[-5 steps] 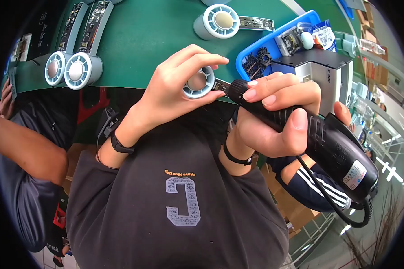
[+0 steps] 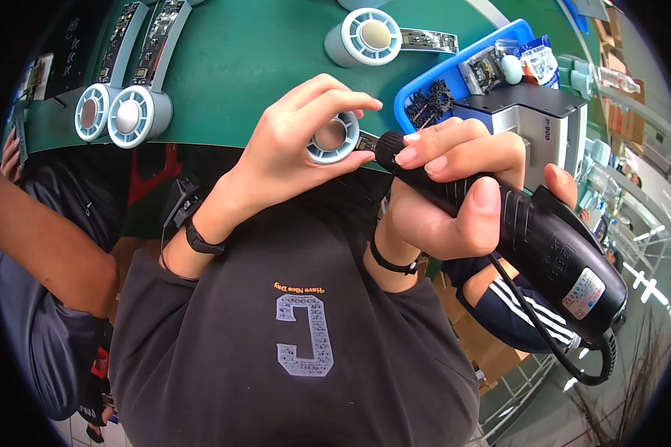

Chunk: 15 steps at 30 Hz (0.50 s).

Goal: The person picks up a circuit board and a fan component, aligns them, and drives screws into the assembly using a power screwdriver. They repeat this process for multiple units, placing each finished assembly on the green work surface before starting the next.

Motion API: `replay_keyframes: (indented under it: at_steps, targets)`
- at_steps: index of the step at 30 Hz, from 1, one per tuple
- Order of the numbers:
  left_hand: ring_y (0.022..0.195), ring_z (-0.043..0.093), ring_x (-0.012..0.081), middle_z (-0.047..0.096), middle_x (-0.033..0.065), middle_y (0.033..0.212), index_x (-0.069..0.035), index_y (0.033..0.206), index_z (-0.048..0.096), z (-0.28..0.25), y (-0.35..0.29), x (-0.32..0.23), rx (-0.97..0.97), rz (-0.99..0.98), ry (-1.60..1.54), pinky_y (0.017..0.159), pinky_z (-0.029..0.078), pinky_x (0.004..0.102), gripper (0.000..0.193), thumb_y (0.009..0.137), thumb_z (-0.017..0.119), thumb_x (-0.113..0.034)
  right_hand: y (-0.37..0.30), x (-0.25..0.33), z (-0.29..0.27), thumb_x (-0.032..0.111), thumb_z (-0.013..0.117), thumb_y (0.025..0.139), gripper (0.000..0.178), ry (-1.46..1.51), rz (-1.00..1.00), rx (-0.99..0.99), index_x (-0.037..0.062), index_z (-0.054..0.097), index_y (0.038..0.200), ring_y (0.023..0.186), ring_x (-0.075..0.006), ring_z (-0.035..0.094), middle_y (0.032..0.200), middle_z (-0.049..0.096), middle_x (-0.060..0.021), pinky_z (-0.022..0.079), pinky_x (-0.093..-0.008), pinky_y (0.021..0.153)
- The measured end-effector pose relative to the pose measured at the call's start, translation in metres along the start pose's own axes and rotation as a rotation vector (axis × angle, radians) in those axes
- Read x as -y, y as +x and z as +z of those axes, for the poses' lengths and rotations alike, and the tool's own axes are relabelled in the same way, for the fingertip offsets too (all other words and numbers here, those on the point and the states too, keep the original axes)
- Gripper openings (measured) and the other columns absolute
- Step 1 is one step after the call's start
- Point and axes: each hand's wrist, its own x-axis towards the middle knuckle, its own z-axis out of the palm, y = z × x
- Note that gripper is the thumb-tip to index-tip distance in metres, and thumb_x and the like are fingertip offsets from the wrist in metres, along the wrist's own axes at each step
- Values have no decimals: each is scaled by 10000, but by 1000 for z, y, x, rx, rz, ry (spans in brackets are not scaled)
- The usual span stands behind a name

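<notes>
My left hand (image 2: 272,149) is curled around a small light-blue handheld fan (image 2: 331,138), its round grille with a silvery centre facing up. From the fan's right side a strip of circuit board (image 2: 366,141) sticks out, pinched near my thumb tip. My right hand (image 2: 462,186) grips a black corded electric screwdriver (image 2: 559,253). Its nose points left and meets the board's end; the bit itself cannot be seen. The cord loops below my right hand.
Two similar fans (image 2: 132,118) with exposed boards lie at the left of the green table (image 2: 238,45); another fan (image 2: 367,36) lies at the back. A blue tray (image 2: 404,104) holds black parts and packets, beside a black-and-white boxy device (image 2: 525,104). People sit on both sides.
The screwdriver has tilted slightly, its nose shifting a little left and its rear end a little lower. The left hand keeps its hold on the fan.
</notes>
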Motion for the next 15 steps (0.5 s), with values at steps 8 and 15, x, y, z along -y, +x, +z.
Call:
replay_keyframes:
  at_steps: [8, 15]
  targets:
    - [907, 696, 242, 674, 78, 1044, -87, 1226, 724, -2, 0, 6, -6, 23, -16, 761, 585, 357, 533, 732, 920, -43, 1, -9, -4, 86, 568, 917, 556, 18, -20, 188, 165, 371, 1430, 445, -258, 531, 680, 537, -157, 568, -400, 479]
    - [906, 700, 241, 679, 83, 1053, -84, 1209, 727, -1, 0, 8, -9, 52, -8, 762, 589, 353, 516, 735, 929, -59, 3, -14, -3, 112, 600, 924, 507, -17, 46, 135, 177, 365, 1369, 455, -240, 532, 683, 536, -135, 561, -391, 475]
